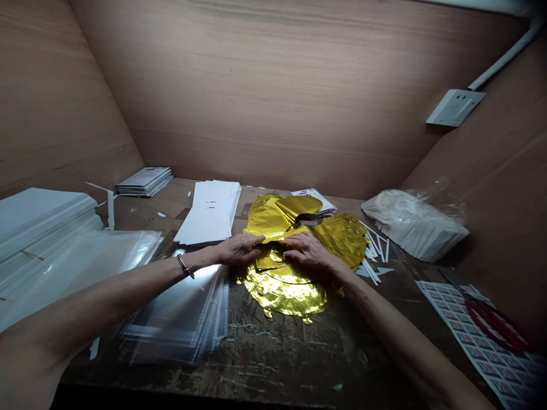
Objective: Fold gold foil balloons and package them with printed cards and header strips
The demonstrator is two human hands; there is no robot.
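A shiny gold foil sheet (294, 290) with a scalloped, tabbed edge lies crumpled in the middle of the dark worktable, with more gold foil spread behind it and to the right. My left hand (241, 249), with a metal bracelet on its wrist, pinches the foil's folded edge from the left. From the right, my right hand (310, 250) grips the same fold, its fingers bent over the foil. A small gap separates the two hands. Their fingertips are partly hidden in the folds.
Clear plastic sleeves (179, 313) lie left of the foil, white cards (211, 210) behind them. A tall white stack (43, 222) stands far left. White strips (374, 253), a bagged bundle (419, 225), a label sheet (482, 341) and red-handled scissors (491, 327) are right. Wooden walls enclose the table.
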